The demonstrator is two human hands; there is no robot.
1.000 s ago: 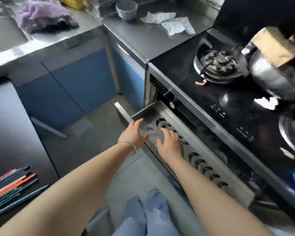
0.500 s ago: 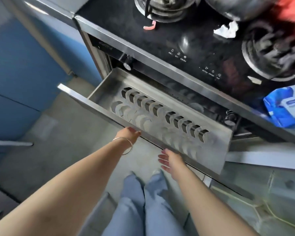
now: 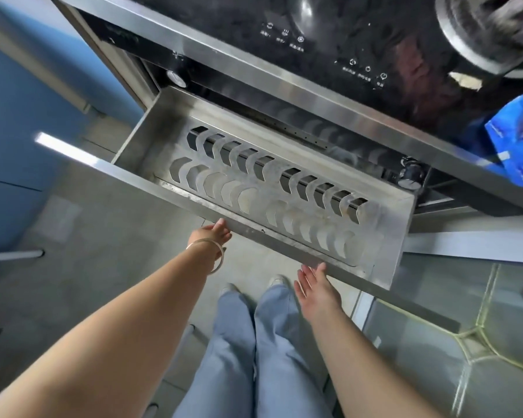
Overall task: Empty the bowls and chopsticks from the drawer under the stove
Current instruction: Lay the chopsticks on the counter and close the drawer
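Note:
The steel drawer (image 3: 151, 134) under the black stove (image 3: 329, 34) stands pulled out. Inside I see only its slotted metal rack (image 3: 272, 188); no bowls or chopsticks show in it. My left hand (image 3: 213, 235), with a thin bangle on the wrist, rests against the drawer's front panel from below, fingers curled on the lower edge. My right hand (image 3: 316, 286) hovers flat just under the front panel near its right end, fingers spread and holding nothing.
A blue plastic packet (image 3: 517, 140) lies on the stove's right edge beside a burner (image 3: 489, 31). Blue cabinet doors (image 3: 18, 122) stand to the left. A glass-fronted panel (image 3: 465, 327) is below right. My legs and shoes stand on the grey floor (image 3: 103, 267).
My hands have left the inside of the drawer and dropped to its front panel. The view has swung down and right, so the counter with the chopsticks is out of sight.

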